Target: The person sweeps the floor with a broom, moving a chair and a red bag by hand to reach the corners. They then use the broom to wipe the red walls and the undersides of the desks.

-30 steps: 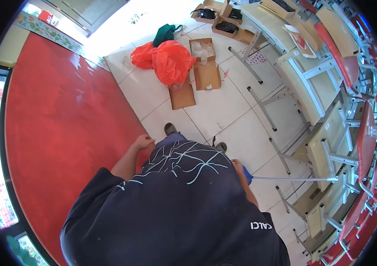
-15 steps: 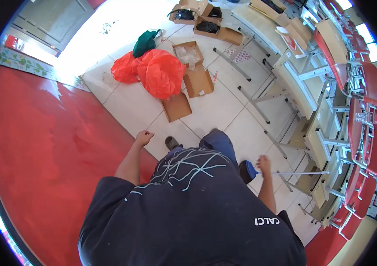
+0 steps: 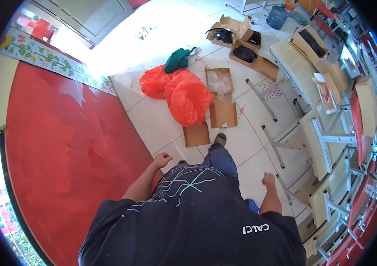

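Observation:
My left hand hangs in front of my body on the left, fingers curled in, with nothing visible in it. It is near the edge of the red wall. On the other side my right hand hangs beside the table legs, its fingers closed and apparently holding nothing. A large red plastic bag lies on the tiled floor ahead, with a dark green cloth item at its far end. Next to it lie an open cardboard box with clear plastic inside and a brown cardboard piece.
Open boxes with black plastic-wrapped contents stand farther off. Folding tables and stacked red chairs line the right side. A blue water jug stands at the back. A red wall borders the left.
I have stepped forward, and the red bag and boxes sit nearer and farther right in view. Both hands stay curled at my sides, and my leading foot is now by the cardboard.

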Tool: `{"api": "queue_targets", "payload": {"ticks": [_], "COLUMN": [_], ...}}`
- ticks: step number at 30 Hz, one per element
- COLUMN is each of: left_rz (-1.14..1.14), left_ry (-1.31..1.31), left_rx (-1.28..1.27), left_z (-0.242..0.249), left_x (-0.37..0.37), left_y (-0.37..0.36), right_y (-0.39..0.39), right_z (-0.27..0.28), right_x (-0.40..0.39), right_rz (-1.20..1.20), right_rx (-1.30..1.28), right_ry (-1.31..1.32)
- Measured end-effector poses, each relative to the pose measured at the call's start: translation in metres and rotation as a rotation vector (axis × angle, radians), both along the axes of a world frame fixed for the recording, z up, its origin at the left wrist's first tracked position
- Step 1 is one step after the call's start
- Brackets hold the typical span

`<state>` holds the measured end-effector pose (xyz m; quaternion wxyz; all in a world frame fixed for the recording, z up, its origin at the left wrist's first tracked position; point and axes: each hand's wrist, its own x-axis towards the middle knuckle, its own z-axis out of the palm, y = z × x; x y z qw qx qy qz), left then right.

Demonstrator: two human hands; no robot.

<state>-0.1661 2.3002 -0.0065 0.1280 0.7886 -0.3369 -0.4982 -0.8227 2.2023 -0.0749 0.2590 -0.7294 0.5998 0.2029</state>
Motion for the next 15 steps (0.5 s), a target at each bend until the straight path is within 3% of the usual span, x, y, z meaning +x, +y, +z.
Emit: {"api": "queue_targets", "payload": {"ticks": [1,2,3,7,9,15], "left_rz": [-0.018,-0.028,0.001,0.083,0.066,0.149], "left_ry": [-0.045,-0.083,-0.074,-0.121,-0.122,-0.268], "left_rx": [0.008,0.025,0.038,-0.102,-0.122,-0.258], "left_z": [0.016,0.035,0.053,0.054,0.063,0.077], "left_x": [0.0,-0.003,-0.006,0.004,0.005,0.053], "left_y": [-0.012,-0.02,-0.035,-0.078,-0.097,-0.135], "right_y": [-0.039,-0.081,-0.12,-0.234,-0.256,-0.254], "right_z": [-0.004,-0.031,-0.019,0.08,0.096,0.053], "right_x": [0.018,0.024,0.06,0.181,0.207,0.192], "right_rz": [-0.169,-0.139,-0.807,-0.676,-0.618,-0.651], "right_rx": [-0.064,-0.093,0.069,-0.035,-0.015,0.062], "right_ry": [-0.151,-0.186,-0.52,-0.826,-0.858,-0.691]}}
